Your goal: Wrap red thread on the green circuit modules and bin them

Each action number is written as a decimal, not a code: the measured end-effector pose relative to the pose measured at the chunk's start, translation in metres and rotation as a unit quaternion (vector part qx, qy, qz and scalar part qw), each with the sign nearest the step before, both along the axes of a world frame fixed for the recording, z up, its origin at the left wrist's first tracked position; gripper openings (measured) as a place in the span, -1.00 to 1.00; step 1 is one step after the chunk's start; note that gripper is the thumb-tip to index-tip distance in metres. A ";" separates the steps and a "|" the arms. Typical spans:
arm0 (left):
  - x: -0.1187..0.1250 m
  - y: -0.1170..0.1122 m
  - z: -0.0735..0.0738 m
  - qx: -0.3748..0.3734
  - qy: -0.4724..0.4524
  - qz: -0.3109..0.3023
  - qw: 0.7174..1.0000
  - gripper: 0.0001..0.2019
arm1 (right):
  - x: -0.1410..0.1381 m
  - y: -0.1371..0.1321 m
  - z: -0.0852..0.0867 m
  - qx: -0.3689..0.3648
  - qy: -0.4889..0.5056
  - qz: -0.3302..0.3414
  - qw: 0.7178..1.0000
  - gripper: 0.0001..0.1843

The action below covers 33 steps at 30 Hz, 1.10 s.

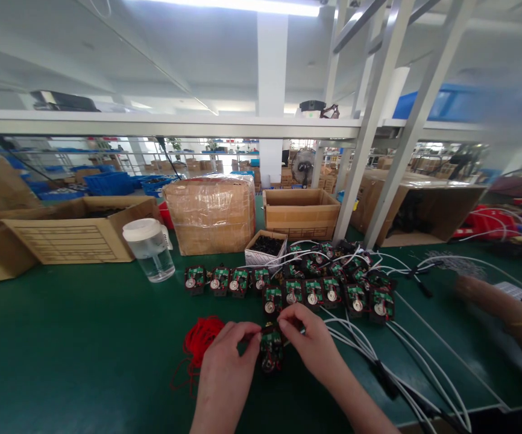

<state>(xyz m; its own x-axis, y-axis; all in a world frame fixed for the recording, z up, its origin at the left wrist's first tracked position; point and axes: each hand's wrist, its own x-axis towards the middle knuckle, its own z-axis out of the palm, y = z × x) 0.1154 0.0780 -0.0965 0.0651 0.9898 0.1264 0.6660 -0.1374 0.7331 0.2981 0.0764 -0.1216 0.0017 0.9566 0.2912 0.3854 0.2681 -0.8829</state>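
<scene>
In the head view, my left hand (230,355) and my right hand (307,335) meet over a black housing with a green circuit board (270,349) on the table. Between their pinched fingertips is a small dark strip-like part (269,330) at the housing's far edge; whether it is attached there I cannot tell. The housing carries a round silvery piece and thin red wires. Beside my left hand lies a bundle of red wire (202,339). Several similar circuit-board units (313,293) stand in rows just beyond my hands, some with white cables.
White cables (369,349) run across the right. A clear jug (150,250) with a white lid stands left. Behind are a small box of black parts (266,246), a wrapped carton (211,214) and a metal frame (378,120). Another person's blurred hand (478,292) is at right.
</scene>
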 end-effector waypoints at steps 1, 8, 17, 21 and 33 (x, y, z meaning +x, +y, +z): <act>0.000 0.000 0.000 -0.001 -0.004 0.000 1.000 -0.80 | 0.000 0.000 0.000 -0.006 0.002 -0.002 1.000 -0.89; 0.001 0.002 -0.001 -0.012 -0.032 0.005 0.999 -0.83 | -0.004 0.002 0.000 -0.061 0.012 0.010 0.998 -0.95; -0.001 0.003 -0.001 -0.027 -0.049 -0.010 0.998 -0.82 | -0.003 0.001 0.000 -0.061 0.026 0.019 0.998 -0.92; -0.001 0.004 -0.004 -0.021 -0.053 -0.010 0.998 -0.81 | -0.005 0.001 -0.005 -0.041 0.013 0.001 0.999 -0.92; -0.001 0.001 -0.006 -0.011 -0.067 -0.010 0.998 -0.79 | -0.009 -0.002 -0.007 -0.021 -0.007 -0.023 0.999 -0.91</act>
